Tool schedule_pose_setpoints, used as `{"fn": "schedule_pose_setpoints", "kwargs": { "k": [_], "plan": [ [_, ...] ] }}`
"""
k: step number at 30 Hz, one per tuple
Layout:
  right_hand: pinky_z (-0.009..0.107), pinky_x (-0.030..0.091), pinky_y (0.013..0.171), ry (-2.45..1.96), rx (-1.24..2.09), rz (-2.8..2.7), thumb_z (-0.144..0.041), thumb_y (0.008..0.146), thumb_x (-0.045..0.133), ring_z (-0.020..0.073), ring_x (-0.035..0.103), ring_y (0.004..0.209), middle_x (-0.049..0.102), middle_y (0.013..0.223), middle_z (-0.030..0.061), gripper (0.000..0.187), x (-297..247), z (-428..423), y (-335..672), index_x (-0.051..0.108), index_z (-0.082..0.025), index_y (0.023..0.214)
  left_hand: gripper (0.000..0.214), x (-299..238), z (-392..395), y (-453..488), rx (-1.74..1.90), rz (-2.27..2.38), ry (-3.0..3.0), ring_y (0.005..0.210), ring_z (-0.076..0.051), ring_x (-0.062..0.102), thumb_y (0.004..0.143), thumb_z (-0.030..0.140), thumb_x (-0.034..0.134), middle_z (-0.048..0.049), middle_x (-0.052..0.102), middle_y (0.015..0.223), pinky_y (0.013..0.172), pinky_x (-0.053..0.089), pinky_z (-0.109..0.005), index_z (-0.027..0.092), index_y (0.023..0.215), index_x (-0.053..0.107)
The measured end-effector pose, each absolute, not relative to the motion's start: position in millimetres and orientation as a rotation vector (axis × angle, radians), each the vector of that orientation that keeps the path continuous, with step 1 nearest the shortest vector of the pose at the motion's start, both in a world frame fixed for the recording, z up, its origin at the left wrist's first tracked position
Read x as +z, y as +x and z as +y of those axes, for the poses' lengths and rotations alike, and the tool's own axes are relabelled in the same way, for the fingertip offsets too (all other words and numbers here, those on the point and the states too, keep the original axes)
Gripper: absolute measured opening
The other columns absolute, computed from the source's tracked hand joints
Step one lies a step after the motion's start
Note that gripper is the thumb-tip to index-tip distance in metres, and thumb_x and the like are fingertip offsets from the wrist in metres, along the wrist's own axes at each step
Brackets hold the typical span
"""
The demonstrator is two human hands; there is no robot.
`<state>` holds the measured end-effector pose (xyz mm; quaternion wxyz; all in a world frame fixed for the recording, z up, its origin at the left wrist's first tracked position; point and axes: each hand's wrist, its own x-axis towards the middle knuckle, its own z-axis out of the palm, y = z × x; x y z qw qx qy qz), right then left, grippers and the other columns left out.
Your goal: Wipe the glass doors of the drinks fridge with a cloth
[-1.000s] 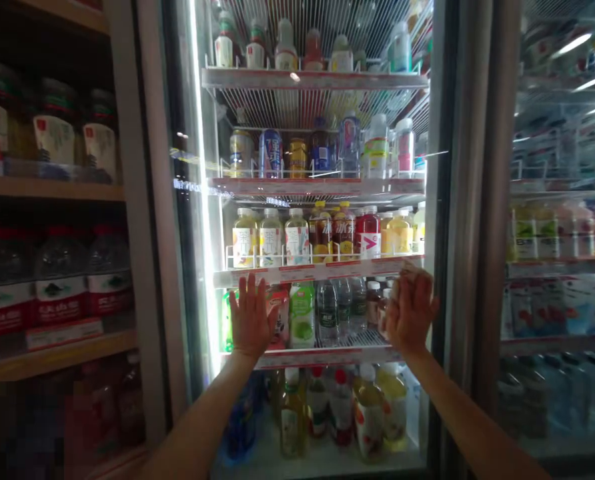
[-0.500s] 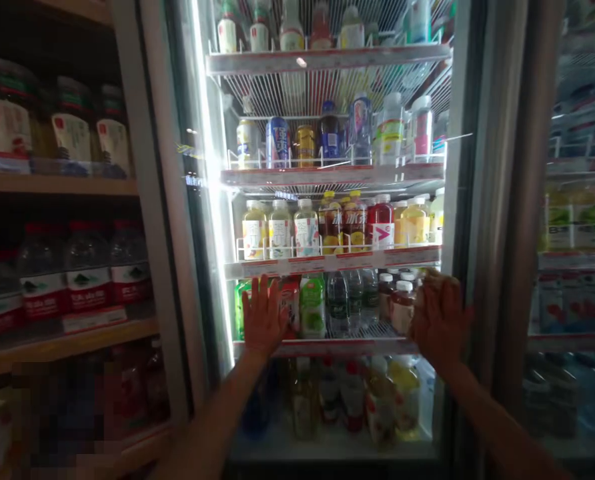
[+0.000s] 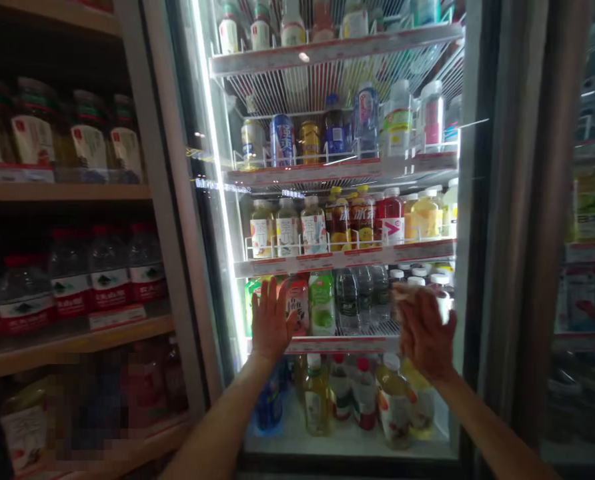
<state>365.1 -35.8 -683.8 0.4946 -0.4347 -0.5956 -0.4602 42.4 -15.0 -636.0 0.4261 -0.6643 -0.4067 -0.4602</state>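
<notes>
A tall glass door (image 3: 347,267) fronts the lit drinks fridge, with reflections lying across it. My left hand (image 3: 272,323) is raised with fingers spread, palm toward the glass, in front of the green and red drinks on the lower shelf; it seems to rest on the pane. On the right, my right hand (image 3: 430,337) presses a crumpled, light brown cloth (image 3: 405,297) to the glass, in front of the white-capped bottles. Part of the cloth is hidden beneath my fingers.
Behind the glass, wire shelves hold several rows of bottles and cans, among them red-labelled iced tea bottles (image 3: 362,217). Wooden shelving (image 3: 62,192) with bottles stands at the left. A metal door frame (image 3: 532,233) and another fridge section border the right side.
My right hand has moved left and slightly down across the glass with the cloth. The left hand keeps about the same place against the pane, while the view has tilted slightly.
</notes>
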Motion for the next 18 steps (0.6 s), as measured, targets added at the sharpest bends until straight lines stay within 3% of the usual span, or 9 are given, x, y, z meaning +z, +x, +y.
{"fn": "schedule_pose_setpoints", "kwargs": {
  "k": [3, 7, 11, 14, 16, 18],
  "plan": [
    [0.062, 0.024, 0.102, -1.188, -1.165, -1.255, -0.029, 0.086, 0.046, 0.0368, 0.024, 0.136, 0.018, 0.151, 0.0169, 0.061, -678, -38, 402, 0.028, -0.022, 0.144, 0.058, -639, -14, 47, -1.164, -1.044, -1.626, 0.141, -0.025, 0.004, 0.09, 0.034, 0.036, -0.0167, 0.026, 0.148, 0.114, 0.011, -0.049, 0.012, 0.143, 0.025],
    [0.059, 0.023, 0.104, -1.111, -1.123, -1.392, -0.027, 0.084, 0.048, 0.0353, 0.02, 0.138, 0.014, 0.153, 0.0132, 0.064, -688, -40, 363, 0.025, -0.024, 0.144, 0.059, -641, -15, 50, -1.142, -1.056, -1.61, 0.141, -0.026, 0.003, 0.09, 0.033, 0.036, -0.0186, 0.027, 0.148, 0.114, 0.012, -0.05, 0.01, 0.143, 0.023],
    [0.051, 0.01, 0.113, -0.851, -1.068, -1.885, -0.019, 0.083, 0.045, 0.0239, 0.024, 0.139, 0.036, 0.147, 0.0036, 0.055, -712, -47, 309, 0.04, -0.031, 0.137, 0.06, -642, -22, 46, -1.093, -1.068, -1.643, 0.141, -0.025, 0.003, 0.089, 0.034, 0.037, -0.0162, 0.028, 0.148, 0.114, 0.014, -0.05, 0.011, 0.143, 0.023],
    [0.044, 0.005, 0.115, -0.603, -1.179, -2.14, -0.011, 0.083, 0.039, 0.0149, 0.032, 0.135, 0.049, 0.137, -0.0038, 0.053, -698, -43, 310, 0.048, -0.037, 0.129, 0.061, -646, -25, 41, -1.049, -1.05, -1.653, 0.142, -0.025, 0.002, 0.089, 0.031, 0.039, -0.0152, 0.029, 0.148, 0.113, 0.017, -0.048, 0.012, 0.143, 0.021],
    [0.046, 0.005, 0.114, -0.593, -1.225, -2.06, -0.014, 0.085, 0.038, 0.0161, 0.032, 0.135, 0.048, 0.138, -0.002, 0.049, -664, -35, 324, 0.049, -0.035, 0.128, 0.062, -648, -26, 39, -1.033, -1.038, -1.655, 0.142, -0.025, 0.002, 0.088, 0.031, 0.039, -0.0151, 0.029, 0.148, 0.112, 0.019, -0.048, 0.012, 0.144, 0.018],
    [0.051, 0.011, 0.111, -0.787, -1.165, -1.796, -0.025, 0.086, 0.044, 0.0245, 0.027, 0.137, 0.042, 0.143, 0.0084, 0.042, -622, -27, 339, 0.052, -0.023, 0.128, 0.064, -650, -25, 39, -1.039, -1.025, -1.649, 0.142, -0.025, 0.003, 0.089, 0.031, 0.039, -0.0154, 0.028, 0.148, 0.112, 0.021, -0.048, 0.012, 0.145, 0.015]
  ]
}}
